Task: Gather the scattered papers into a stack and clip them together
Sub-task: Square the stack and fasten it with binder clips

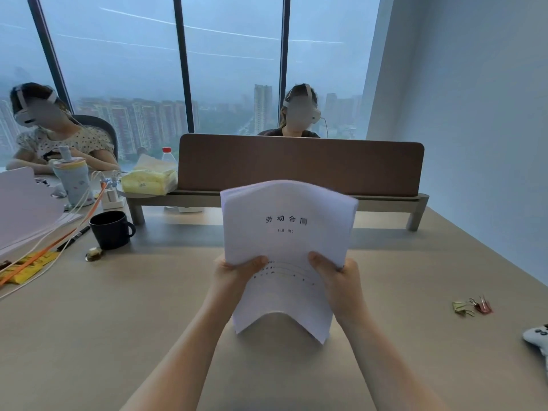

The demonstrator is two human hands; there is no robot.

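A stack of white papers [286, 232] with printed text on the top sheet stands upright over the middle of the table, its lower edge bowed near the tabletop. My left hand [229, 277] grips its left side, thumb on the front sheet. On the other side my right hand [341, 280] grips the stack the same way. Two binder clips, one yellow-green [461, 307] and one red [483, 306], lie on the table at the right, apart from both hands.
A dark mug [111, 229], a pen [74, 238], cables and yellow packets lie at the left. A brown divider panel [299, 164] crosses the far side of the beige table [103, 321]. A white game controller [538, 339] sits at the right edge. Two people sit beyond.
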